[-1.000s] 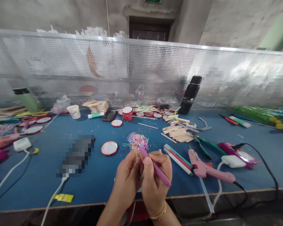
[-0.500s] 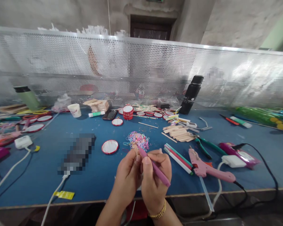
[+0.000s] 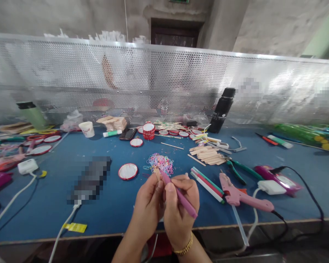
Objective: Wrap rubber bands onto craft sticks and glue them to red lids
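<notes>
My right hand point(image 3: 178, 210) is closed round a pink pen point(image 3: 185, 202), its tip pointing up and left. My left hand point(image 3: 148, 206) pinches a small wooden stick point(image 3: 157, 171), and the pen tip meets that stick. Both hands hover above the near edge of the blue table point(image 3: 109, 204). Just beyond them lies a heap of coloured rubber bands point(image 3: 160, 162). A round red-rimmed lid point(image 3: 127, 171) sits to the left of the heap.
A pink glue gun point(image 3: 242, 197) with its cable lies to the right, next to coloured pens point(image 3: 207, 180), green pliers point(image 3: 239, 170) and a pile of wooden sticks point(image 3: 208, 154). A black bottle point(image 3: 221, 109) stands by the perforated metal screen point(image 3: 164, 80). White chargers and cables lie at the left.
The hands have risen very slightly with the pen and stick; otherwise nothing on the table has moved.
</notes>
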### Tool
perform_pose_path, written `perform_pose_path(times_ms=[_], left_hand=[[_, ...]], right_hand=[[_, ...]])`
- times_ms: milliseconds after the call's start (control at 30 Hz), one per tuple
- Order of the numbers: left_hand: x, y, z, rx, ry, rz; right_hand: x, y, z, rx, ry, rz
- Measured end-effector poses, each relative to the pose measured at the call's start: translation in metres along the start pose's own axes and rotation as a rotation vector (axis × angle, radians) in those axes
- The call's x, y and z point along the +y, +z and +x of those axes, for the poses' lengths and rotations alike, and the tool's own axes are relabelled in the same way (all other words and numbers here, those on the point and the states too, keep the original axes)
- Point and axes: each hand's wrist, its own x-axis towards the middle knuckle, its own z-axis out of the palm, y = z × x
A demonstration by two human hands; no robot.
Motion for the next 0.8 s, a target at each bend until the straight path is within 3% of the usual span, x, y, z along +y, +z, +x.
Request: perform_pose_path(times_ms=[300, 800], left_hand=[[0.0003, 0.0004, -0.0001, -0.008, 0.004, 0.038], [0.0023, 0.0015, -0.0005, 0.002, -0.013, 0.005]], right_hand=[[-0.0009, 0.0001, 0.0017, 0.039, 0.002, -0.033], [-0.0006, -0.0008, 0.0016, -0.018, -0.041, -0.040]])
